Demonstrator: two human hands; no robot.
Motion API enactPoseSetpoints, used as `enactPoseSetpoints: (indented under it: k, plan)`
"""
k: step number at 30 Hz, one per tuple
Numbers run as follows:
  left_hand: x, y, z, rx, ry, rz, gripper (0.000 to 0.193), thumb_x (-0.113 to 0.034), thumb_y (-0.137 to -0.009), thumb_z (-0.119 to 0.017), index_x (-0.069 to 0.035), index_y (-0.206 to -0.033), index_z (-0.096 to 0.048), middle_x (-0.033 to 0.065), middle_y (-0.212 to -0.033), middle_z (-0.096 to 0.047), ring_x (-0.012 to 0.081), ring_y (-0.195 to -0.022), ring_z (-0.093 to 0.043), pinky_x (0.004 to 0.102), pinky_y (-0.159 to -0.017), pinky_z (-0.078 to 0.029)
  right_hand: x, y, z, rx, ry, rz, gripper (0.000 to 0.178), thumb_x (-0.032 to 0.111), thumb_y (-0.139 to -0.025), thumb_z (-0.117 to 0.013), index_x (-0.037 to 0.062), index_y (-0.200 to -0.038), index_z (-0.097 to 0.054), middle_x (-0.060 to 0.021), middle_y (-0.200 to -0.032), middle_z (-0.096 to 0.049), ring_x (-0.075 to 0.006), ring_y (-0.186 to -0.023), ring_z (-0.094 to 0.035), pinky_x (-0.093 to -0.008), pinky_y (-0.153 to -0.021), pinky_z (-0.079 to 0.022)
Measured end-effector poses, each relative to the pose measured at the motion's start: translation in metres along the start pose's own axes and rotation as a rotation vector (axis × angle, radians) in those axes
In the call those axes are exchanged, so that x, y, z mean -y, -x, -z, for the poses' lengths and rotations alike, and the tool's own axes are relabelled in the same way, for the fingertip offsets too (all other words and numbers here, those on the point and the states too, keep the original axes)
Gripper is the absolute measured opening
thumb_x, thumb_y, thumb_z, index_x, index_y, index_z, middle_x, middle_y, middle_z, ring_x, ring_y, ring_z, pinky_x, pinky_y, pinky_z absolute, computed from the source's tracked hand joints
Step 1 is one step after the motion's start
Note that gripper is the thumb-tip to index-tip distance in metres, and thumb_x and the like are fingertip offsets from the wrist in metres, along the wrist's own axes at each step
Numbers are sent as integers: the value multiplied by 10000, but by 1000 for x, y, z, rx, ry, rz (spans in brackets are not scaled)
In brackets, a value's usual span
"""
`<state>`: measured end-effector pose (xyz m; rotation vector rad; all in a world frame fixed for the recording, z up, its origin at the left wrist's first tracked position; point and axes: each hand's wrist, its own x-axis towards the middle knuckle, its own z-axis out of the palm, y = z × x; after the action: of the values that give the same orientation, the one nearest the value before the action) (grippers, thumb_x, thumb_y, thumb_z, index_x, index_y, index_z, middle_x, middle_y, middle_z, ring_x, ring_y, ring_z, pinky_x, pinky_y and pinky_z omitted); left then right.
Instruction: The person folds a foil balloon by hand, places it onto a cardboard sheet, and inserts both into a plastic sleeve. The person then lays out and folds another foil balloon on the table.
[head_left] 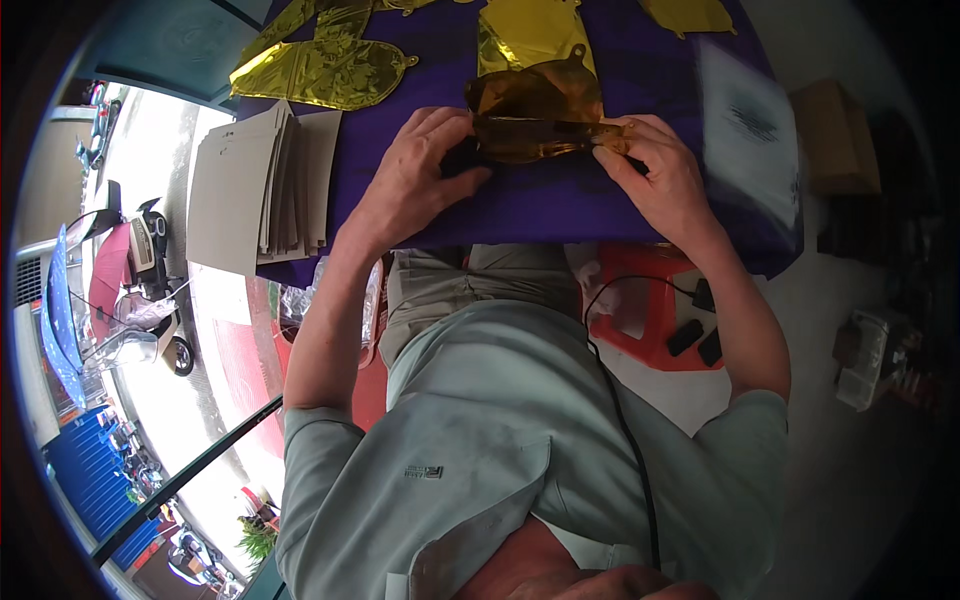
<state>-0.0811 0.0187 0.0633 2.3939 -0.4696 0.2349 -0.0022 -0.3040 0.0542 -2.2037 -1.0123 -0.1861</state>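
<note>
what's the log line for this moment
left hand: at gold foil, thumb apart | right hand: pinching its right end | cardboard stack: left of both hands

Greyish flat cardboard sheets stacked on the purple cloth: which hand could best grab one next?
Probably the left hand: it's nearer the greyish cardboard sheets, and its thumb stands apart from the shiny gold foil piece. The right hand is farther off, pinching that foil's end.
</note>
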Motion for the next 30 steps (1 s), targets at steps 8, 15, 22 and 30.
enactPoseSetpoints:
  k: [8,15,22,30]
  plan:
    - [12,-21,-5,-51,-23,1,191,-171,-964,-829,-33,-1083,-772,102,-1025,-702,312,-1018,-643,421,-913,-521,1,-12,10,103,-101,-142,193,180,-1066,-758,0,-1127,-793,-74,-1103,-777,-243,-1113,-675,-385,-1030,-536]
    - [4,-24,-4,-72,45,166,166,-171,-982,-809,-47,-1092,-815,107,-972,-767,298,-991,-672,428,-903,-548,-16,-18,8,146,-105,-205,225,219,-1056,-781,13,-1143,-796,-46,-1153,-771,-229,-1107,-644,-391,-1048,-505]
    - [7,-30,-5,-57,21,271,228,-250,-988,-808,-56,-1108,-820,128,-942,-756,300,-953,-701,425,-863,-554,-20,-26,3,142,-59,-234,259,251,-1068,-764,1,-1132,-790,-33,-1133,-766,-226,-1056,-630,-394,-1011,-505]
    - [7,-40,-12,-108,123,346,380,-270,-950,-793,3,-1214,-777,173,-918,-809,330,-860,-790,421,-804,-595,-12,-34,1,188,85,-337,295,293,-1031,-806,4,-1073,-762,-52,-952,-699,-220,-942,-631,-396,-880,-528]
